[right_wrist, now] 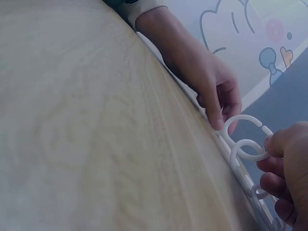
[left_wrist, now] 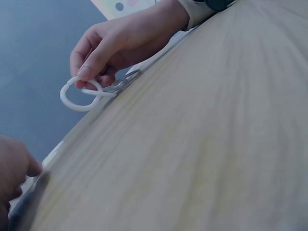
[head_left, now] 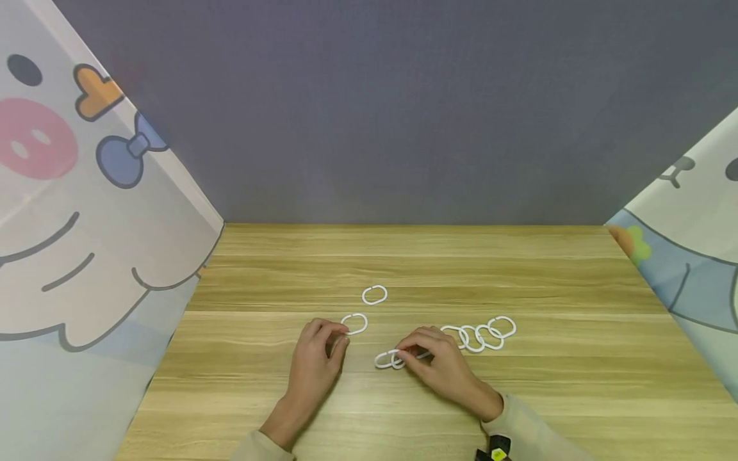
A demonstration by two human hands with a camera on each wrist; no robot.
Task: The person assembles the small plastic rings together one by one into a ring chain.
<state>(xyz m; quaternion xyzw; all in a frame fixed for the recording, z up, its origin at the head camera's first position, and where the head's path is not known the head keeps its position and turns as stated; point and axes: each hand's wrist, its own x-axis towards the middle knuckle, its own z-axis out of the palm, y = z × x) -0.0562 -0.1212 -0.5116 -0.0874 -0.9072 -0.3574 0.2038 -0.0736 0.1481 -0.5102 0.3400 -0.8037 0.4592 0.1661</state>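
Observation:
My right hand (head_left: pixel 438 360) pinches a white plastic chain link (left_wrist: pixel 64 98) between thumb and forefinger, above the wood table. Another link (head_left: pixel 377 362) hangs through it on the left side. More joined links (head_left: pixel 503 342) trail out past the right hand to the right, partly hidden by it. My left hand (head_left: pixel 309 360) is low over the table, with its forefinger tip at the near left edge of a loose white link (head_left: pixel 366 323). Its thumb stands slightly apart from that finger. Each oval link has a small gap in its side.
A second loose link (head_left: pixel 363 296) lies farther back on the wood table (head_left: pixel 277 275). Behind the table rises a grey panel (head_left: pixel 403 128). Cartoon-printed panels (head_left: pixel 173 224) flank both sides.

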